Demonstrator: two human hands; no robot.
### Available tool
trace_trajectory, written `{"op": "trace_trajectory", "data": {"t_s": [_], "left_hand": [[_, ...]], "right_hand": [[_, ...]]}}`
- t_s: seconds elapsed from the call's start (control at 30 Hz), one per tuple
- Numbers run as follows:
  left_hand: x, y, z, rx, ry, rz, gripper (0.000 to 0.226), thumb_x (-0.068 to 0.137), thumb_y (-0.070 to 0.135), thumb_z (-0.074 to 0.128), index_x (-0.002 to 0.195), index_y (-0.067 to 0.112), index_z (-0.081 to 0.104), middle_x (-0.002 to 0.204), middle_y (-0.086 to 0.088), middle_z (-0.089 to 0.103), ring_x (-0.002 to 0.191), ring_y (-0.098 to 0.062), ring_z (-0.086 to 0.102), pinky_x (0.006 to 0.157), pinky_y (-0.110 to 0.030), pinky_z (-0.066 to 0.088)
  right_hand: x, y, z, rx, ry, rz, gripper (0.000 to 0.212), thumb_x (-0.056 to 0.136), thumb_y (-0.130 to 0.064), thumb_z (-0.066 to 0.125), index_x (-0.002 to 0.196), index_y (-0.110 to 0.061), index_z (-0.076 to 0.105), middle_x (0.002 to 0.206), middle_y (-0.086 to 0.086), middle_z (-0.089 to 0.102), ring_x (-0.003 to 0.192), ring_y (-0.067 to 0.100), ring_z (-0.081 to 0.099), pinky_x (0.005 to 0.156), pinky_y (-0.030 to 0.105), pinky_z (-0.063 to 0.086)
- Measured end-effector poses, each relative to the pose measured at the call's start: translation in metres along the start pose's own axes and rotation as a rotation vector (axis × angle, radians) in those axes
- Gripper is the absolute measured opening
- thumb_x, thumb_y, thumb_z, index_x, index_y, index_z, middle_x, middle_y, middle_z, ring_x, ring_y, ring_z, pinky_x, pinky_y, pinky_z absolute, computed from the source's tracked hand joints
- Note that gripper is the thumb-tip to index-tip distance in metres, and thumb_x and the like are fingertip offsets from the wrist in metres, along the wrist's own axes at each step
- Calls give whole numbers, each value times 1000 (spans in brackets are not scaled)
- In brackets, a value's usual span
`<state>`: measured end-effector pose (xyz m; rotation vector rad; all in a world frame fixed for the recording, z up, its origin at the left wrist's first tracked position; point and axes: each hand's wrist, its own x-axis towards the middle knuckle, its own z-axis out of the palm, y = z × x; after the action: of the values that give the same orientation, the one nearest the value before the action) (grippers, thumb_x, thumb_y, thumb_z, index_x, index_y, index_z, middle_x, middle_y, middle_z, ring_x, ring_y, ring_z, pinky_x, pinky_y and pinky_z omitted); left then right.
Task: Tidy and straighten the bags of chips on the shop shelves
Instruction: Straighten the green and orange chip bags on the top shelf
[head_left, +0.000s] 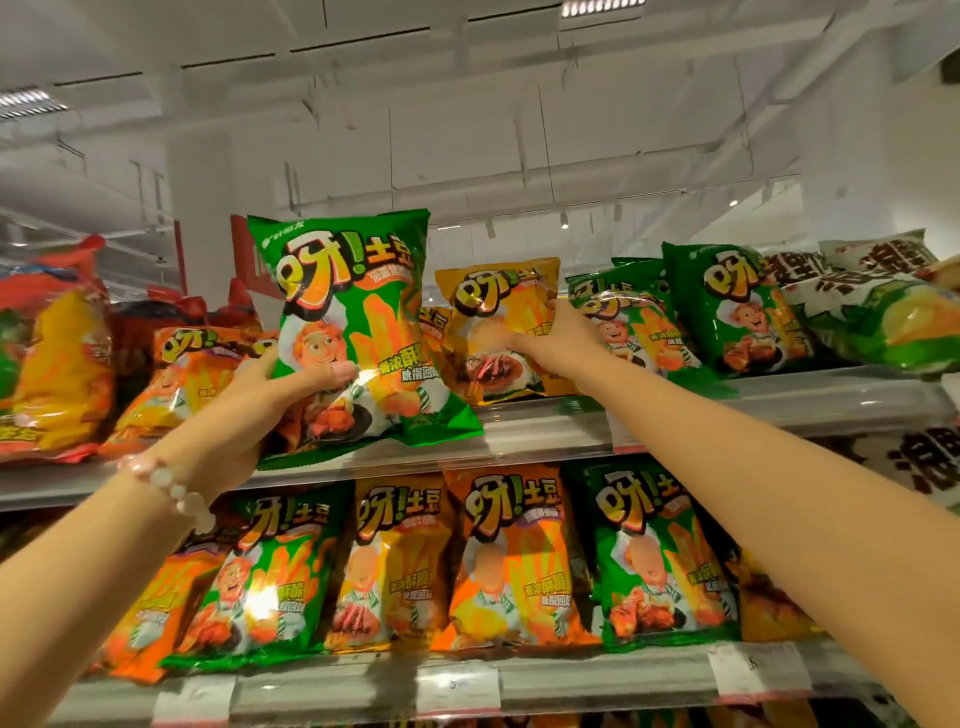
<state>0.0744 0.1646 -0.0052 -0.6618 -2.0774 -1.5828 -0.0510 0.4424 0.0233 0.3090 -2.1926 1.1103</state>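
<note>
Gripping the green bag (358, 332) low with the left hand (260, 410) before the top shelf (545, 431), while the right hand (550, 343) pinches the shelved yellow bag (493, 322), calls for seating each upright, labels forward.

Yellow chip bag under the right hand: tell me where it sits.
In the head view the yellow chip bag stands centre on the upper shelf, held by the right hand, between two green bags.

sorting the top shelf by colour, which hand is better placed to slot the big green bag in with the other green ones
Left. The left hand already grips the big green bag, thumb across its front. The right hand is busy on the yellow bag, which stands between it and the green bags further right.
</note>
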Motion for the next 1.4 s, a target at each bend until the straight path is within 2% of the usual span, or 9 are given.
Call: {"op": "trace_trajectory", "data": {"t_s": [0.27, 0.4, 0.5, 0.63, 0.8, 1.0, 1.07, 1.23, 1.4], "left_hand": [[8, 4, 18, -30, -37, -11, 70, 59, 37, 86, 123, 26, 59, 113, 4, 71, 103, -17, 68, 89, -34, 50], [13, 8, 38, -76, -47, 12, 76, 50, 43, 86, 119, 25, 60, 108, 5, 72, 97, -14, 70, 68, -19, 55], [21, 13, 58, -109, -59, 12, 83, 48, 47, 86, 123, 24, 58, 111, 2, 72, 100, -19, 69, 80, -31, 55], [35, 19, 99, -153, -73, 22, 72, 62, 42, 84, 126, 23, 56, 112, 0, 71, 102, -22, 68, 88, -39, 51], [54, 29, 159, -207, -108, 58, 71, 60, 41, 86, 122, 23, 57, 106, 0, 73, 97, -20, 70, 78, -31, 57], [70, 38, 221, -248, -191, 54, 72, 54, 45, 84, 118, 27, 55, 108, 0, 72, 97, -17, 70, 81, -33, 57], [74, 39, 237, -213, -219, 69, 80, 55, 51, 82, 125, 25, 51, 111, 2, 71, 100, -15, 68, 84, -31, 56], [79, 22, 258, 305, -112, 265, 105, 49, 65, 79, 139, 29, 39, 128, 7, 53, 112, -9, 54, 90, -28, 47], [83, 3, 274, 987, -127, 458, 105, 61, 69, 72, 148, 35, 25, 157, -1, 21, 145, -24, 15, 116, -49, 19]], "right_hand": [[-6, -3, -3, -226, -87, 34, 86, 81, -67, 55, 137, -5, 37, 141, 22, 35, 129, 36, 37, 102, 44, 37], [-18, -17, -16, 18, 40, -84, 80, 89, -65, 41, 149, -15, 23, 154, 14, 24, 140, 34, 27, 110, 45, 28], [-32, -37, -38, 313, 11, -171, 74, 91, -58, 46, 151, -24, 19, 156, 10, 23, 142, 28, 25, 112, 43, 26], [-54, -44, -67, 330, -136, -182, 93, 79, -56, 65, 151, -29, 12, 155, 7, 27, 138, 26, 32, 109, 40, 32], [-60, -30, -105, 309, -62, -156, 94, 72, -46, 77, 147, -25, 24, 136, -1, 48, 123, 15, 47, 89, 25, 39], [-55, 5, -154, 291, 19, -144, 84, 73, -35, 80, 141, -21, 34, 104, -12, 58, 95, 5, 58, 84, 25, 51], [-50, 19, -172, 331, 67, -127, 84, 73, -33, 80, 141, -20, 33, 106, -7, 60, 101, 12, 61, 91, 35, 52], [-35, 58, -214, 342, 261, -140, 86, 74, -34, 80, 141, -20, 28, 123, -2, 56, 109, 15, 58, 98, 41, 48], [-23, 96, -227, 273, 378, -230, 87, 76, -35, 78, 143, -20, 25, 113, -12, 50, 106, 6, 53, 95, 27, 43]]}}
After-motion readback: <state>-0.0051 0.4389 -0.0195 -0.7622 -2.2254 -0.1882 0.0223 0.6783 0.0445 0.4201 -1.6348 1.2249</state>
